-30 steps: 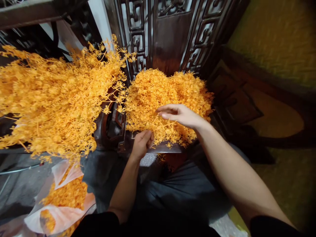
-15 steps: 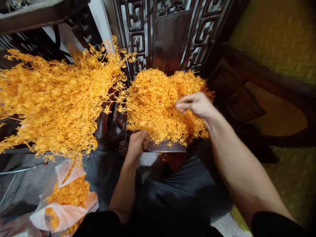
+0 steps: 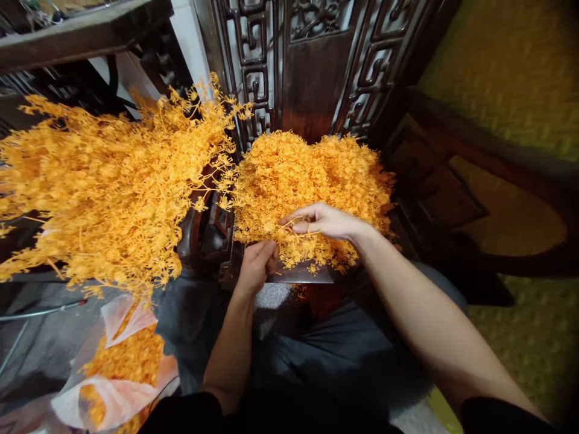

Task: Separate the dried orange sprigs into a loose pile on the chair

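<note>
A heap of orange, finely branched sprigs (image 3: 312, 172), like dried or artificial flowers, covers the seat of a dark wooden chair (image 3: 312, 276). My left hand (image 3: 259, 262) is closed in a fist at the front left edge of the heap. Orange sprig heads stand out just beyond its fingers, and a thin stem end seems to show below it. Just right of it, my right hand (image 3: 323, 222) pinches a thin orange sprig (image 3: 304, 232) between thumb and fingers, low over the heap. Both hands' fingertips are partly hidden.
A larger mass of orange sprigs (image 3: 113, 187) spreads to the left, over the chair arm (image 3: 192, 241). Below it, an open plastic bag (image 3: 108, 395) holds more orange pieces. Carved wood (image 3: 312, 78) rises behind the heap. Dark furniture (image 3: 452, 187) stands at right.
My right hand has moved left and down from over the heap's right side to beside my left hand, and a sprig shows in its fingers. My left hand stays closed, nearly in place.
</note>
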`<state>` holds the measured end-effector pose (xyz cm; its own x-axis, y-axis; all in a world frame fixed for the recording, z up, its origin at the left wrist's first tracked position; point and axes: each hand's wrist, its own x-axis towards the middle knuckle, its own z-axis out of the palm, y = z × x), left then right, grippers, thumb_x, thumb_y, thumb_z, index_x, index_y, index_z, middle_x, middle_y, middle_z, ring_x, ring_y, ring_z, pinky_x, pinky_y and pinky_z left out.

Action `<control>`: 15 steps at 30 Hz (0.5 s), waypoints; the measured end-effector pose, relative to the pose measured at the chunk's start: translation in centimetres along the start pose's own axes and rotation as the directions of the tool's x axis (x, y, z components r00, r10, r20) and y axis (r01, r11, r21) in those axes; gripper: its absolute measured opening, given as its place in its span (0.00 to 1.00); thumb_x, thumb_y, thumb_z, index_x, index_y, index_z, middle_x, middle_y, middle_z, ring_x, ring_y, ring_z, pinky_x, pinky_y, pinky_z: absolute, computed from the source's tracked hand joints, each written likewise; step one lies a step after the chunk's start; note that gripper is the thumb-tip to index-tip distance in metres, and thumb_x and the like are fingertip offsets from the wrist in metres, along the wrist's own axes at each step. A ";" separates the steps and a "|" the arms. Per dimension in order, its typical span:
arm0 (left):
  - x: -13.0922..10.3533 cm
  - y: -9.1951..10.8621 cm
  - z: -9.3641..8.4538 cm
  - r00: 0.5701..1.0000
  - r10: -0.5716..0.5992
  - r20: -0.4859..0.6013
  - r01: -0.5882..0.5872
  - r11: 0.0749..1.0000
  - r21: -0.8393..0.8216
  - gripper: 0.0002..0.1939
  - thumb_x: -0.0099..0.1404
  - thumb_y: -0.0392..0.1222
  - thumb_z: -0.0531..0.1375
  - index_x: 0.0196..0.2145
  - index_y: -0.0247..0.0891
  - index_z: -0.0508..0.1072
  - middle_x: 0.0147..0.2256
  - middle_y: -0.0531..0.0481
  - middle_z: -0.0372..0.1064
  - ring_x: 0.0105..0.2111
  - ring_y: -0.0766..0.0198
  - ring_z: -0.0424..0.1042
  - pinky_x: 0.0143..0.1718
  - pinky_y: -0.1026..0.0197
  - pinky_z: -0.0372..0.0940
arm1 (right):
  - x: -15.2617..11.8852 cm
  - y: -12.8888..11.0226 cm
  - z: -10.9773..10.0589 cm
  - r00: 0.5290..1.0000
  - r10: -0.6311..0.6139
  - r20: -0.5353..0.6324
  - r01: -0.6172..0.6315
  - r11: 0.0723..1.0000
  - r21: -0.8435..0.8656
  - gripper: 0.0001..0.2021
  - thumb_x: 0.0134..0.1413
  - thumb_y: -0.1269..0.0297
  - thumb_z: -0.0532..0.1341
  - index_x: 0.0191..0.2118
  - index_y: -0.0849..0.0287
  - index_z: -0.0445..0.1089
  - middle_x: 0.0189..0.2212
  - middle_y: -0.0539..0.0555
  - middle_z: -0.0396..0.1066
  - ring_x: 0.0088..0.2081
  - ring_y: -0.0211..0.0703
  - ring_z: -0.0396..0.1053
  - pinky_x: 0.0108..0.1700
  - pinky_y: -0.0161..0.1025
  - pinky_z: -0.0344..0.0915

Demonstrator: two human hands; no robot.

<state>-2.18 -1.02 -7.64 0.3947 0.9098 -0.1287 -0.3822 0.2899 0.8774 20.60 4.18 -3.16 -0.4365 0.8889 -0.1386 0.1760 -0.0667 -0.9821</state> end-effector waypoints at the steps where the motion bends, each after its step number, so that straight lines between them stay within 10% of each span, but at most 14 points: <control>1: 0.0 0.0 0.1 1.000 -0.001 -0.009 0.001 1.000 0.008 0.26 0.61 0.59 0.66 0.22 0.36 0.64 0.15 0.62 0.45 0.14 0.76 0.45 0.15 0.69 0.42 | 0.1 0.0 -0.1 1.000 0.008 -0.011 -0.008 1.000 0.001 0.15 0.48 0.52 0.72 0.39 0.56 0.82 0.38 0.55 0.81 0.38 0.44 0.77 0.40 0.41 0.74; 9: -0.8 1.4 -0.5 0.993 -0.045 -0.107 0.040 0.998 -0.049 0.25 0.59 0.57 0.69 0.22 0.36 0.63 0.15 0.64 0.42 0.13 0.77 0.41 0.13 0.70 0.39 | -1.9 1.3 -6.0 0.936 0.022 -0.350 0.005 0.997 0.075 0.12 0.38 0.58 0.76 0.30 0.58 0.81 0.24 0.54 0.77 0.20 0.36 0.67 0.22 0.35 0.64; 13: -0.8 1.8 -1.5 0.988 -0.002 -0.155 -0.011 0.997 -0.081 0.24 0.59 0.57 0.68 0.23 0.36 0.64 0.15 0.64 0.41 0.14 0.77 0.40 0.14 0.71 0.39 | -2.4 2.2 -7.8 0.741 -0.081 -0.667 0.140 0.990 0.034 0.10 0.41 0.60 0.75 0.33 0.55 0.81 0.30 0.52 0.79 0.28 0.39 0.73 0.33 0.40 0.74; 15: -0.3 1.1 -1.3 0.992 0.004 -0.130 -0.015 0.997 -0.082 0.25 0.59 0.58 0.68 0.23 0.36 0.65 0.15 0.64 0.41 0.14 0.77 0.41 0.15 0.70 0.40 | -1.8 2.1 -6.7 0.771 -0.120 -0.626 0.089 0.993 -0.082 0.12 0.43 0.60 0.75 0.36 0.54 0.81 0.38 0.54 0.80 0.39 0.45 0.77 0.45 0.46 0.76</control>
<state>-3.80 -0.63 -7.26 0.2815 0.9417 -0.1841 -0.4550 0.2999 0.8384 27.68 5.47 -4.07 0.1942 0.9767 0.0909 0.2080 0.0495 -0.9769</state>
